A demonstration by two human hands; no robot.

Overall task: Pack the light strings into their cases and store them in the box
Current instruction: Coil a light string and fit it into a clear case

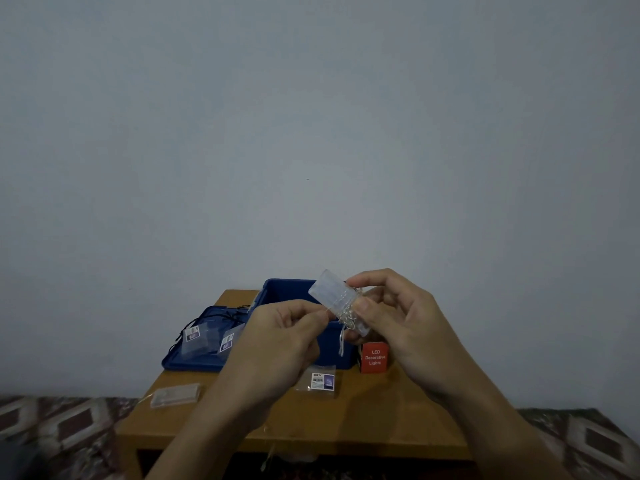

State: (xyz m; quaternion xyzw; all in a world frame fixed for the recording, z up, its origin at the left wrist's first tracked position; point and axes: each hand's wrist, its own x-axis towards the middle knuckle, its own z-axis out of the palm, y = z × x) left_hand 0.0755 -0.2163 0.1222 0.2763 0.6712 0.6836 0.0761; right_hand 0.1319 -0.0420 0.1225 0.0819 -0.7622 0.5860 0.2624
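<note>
While you hold both hands up over the wooden table, two items lie flat near its front: a flat clear case at the left and a small labelled bag near the middle.

Left hand: thumb and forefinger curled, pinching a thin strand of the light string.

Right hand: thumb and fingers curled round the held case, a clear one, tilted. The string's coil is bunched against it (whether inside or outside, cannot tell).

Behind the right hand, a red carton stands upright, just right of the open blue box. The blue lid lies left of the box, touching it, carrying two more labelled bags and a dark cord.
</note>
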